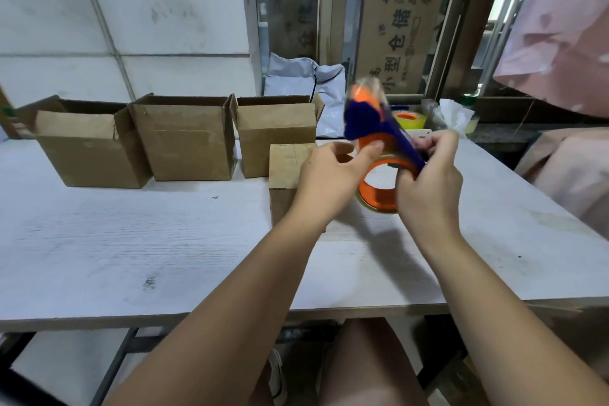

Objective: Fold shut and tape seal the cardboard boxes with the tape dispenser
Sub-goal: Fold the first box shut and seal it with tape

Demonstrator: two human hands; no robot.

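I hold a blue and orange tape dispenser (379,128) with its clear tape roll (377,189) above the white table (164,241). My right hand (428,181) grips the dispenser's body from the right. My left hand (329,175) touches the roll with its thumb, fingers curled at the tape. Just behind my left hand stands a small cardboard box (285,171) with its flaps folded down. Three open cardboard boxes stand in a row at the back: left (89,148), middle (188,138), right (275,132).
A second tape roll (410,119) lies at the back right by crumpled plastic (453,115). A grey mailer bag (313,89) leans behind the boxes. Pink cloth (566,36) hangs at the right. The table's front edge (296,310) is near my knees.
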